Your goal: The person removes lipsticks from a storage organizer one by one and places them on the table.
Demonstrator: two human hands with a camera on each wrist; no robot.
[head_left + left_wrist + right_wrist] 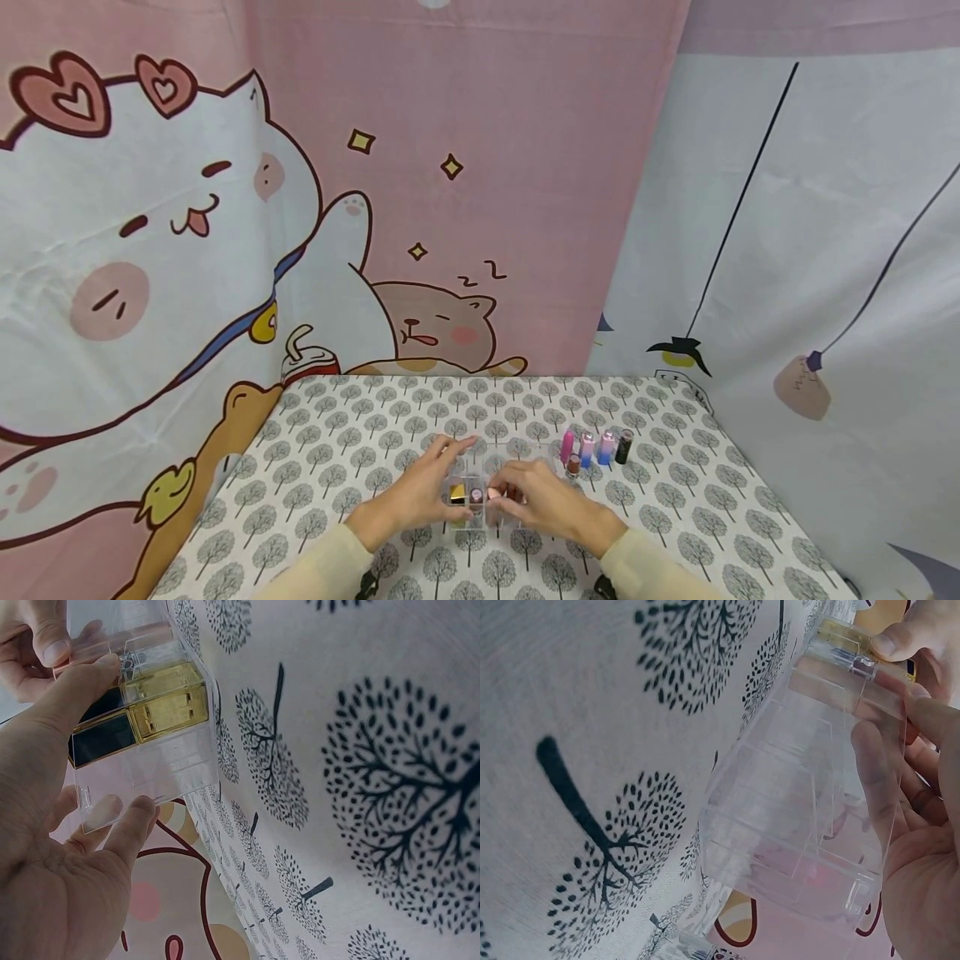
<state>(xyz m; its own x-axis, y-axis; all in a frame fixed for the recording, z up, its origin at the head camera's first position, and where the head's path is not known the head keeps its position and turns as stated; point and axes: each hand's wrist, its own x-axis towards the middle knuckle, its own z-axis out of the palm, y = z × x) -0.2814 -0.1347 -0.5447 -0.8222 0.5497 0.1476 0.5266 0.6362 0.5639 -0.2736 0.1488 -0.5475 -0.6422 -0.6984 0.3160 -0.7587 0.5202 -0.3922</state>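
Left grip: spans the left end of the organizer, thumb at the near side and fingers at the far side; spread wide, holding the clear walls.
Right grip: narrow; thumb and index finger pinch the upper end of the rose tube.
Clear organizer: a transparent box divided into compartments; stands on the counter, between the two grips.
Rose tube: upright inside the organizer, lower part within a compartment, upper end at the right grip; whether its base touches the compartment floor cannot be told.
Black-and-gold tube: upright in the left part of the organizer, gold end down, black end up, close to the left thumb.
Clear-capped tube: in the organizer, between the black-and-gold tube and the rose tube; partly hidden.
Standing row, right of the organizer: magenta tube, pink-and-blue tube, second pink-and-blue tube, black tube, left to right, all upright.
Short brown tube: just in front of the row's left end.
Counter: covered with white cloth printed with dark trees.
Backdrop: pink fabric with cartoon animals, behind the counter.
Sleeves: cream, on both forearms.
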